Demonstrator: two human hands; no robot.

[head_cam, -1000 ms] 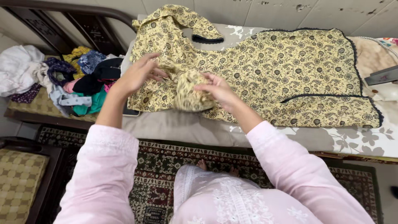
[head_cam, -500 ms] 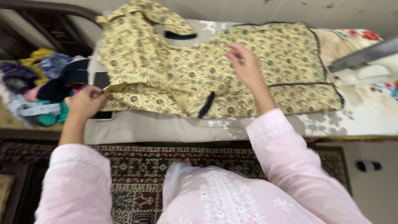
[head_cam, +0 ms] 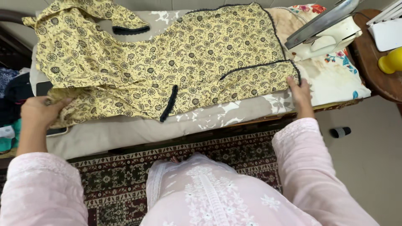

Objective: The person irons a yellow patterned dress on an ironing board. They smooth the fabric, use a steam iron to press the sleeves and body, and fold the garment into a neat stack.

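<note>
A yellow printed dress (head_cam: 167, 62) with dark trim lies spread flat across a padded board (head_cam: 125, 129) covered in grey floral cloth. My left hand (head_cam: 39, 113) grips the dress at its left shoulder end, near the board's front left corner. My right hand (head_cam: 299, 90) pinches the hem's lower corner at the right end. One sleeve lies folded over the body, its dark cuff toward me. The other sleeve rests at the far left.
A white clothes iron (head_cam: 324, 35) stands at the board's far right end. A wooden side table (head_cam: 377, 71) at right holds a yellow object (head_cam: 391, 62) and a white item. Piled clothes (head_cam: 10, 100) sit at left. A patterned rug (head_cam: 125, 175) and a dark cylinder (head_cam: 340, 132) lie below.
My hands have moved apart from the bunched sleeve at the middle. The left went to the shoulder end, the right to the hem corner, and the dress now lies stretched flat.
</note>
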